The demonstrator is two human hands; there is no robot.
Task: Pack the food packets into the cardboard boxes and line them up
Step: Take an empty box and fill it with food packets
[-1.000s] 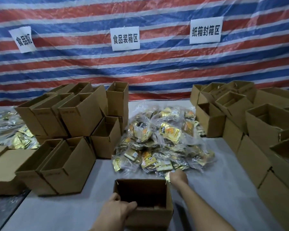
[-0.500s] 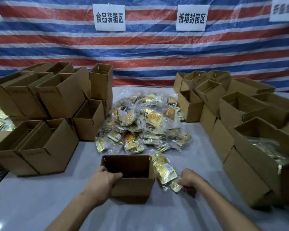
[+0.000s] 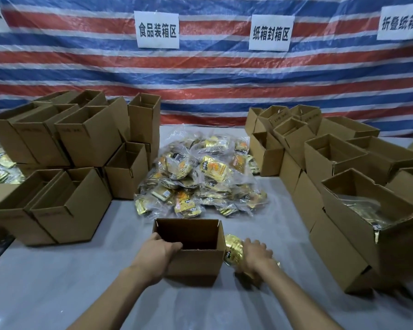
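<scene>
My L hand [image 3: 156,252] grips the cardboard box [image 3: 196,265] rim; R hand [image 3: 256,254], just beside, clasps 1 gold food packet [image 3: 234,248].

1. Dim, even light is falling from above; shadows are lying soft beneath the open box [image 3: 196,265].
2. Packet pile [image 3: 200,177] is glinting.
3. Wide-angle lens is bowing edges; detail is smearing slightly.

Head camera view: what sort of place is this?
Likely a makeshift food-packing workshop: open cardboard boxes stacked left and right, a pile of bagged food packets on the grey table, and paper signs on the striped tarp reading food boxing area and carton sealing area.
</scene>
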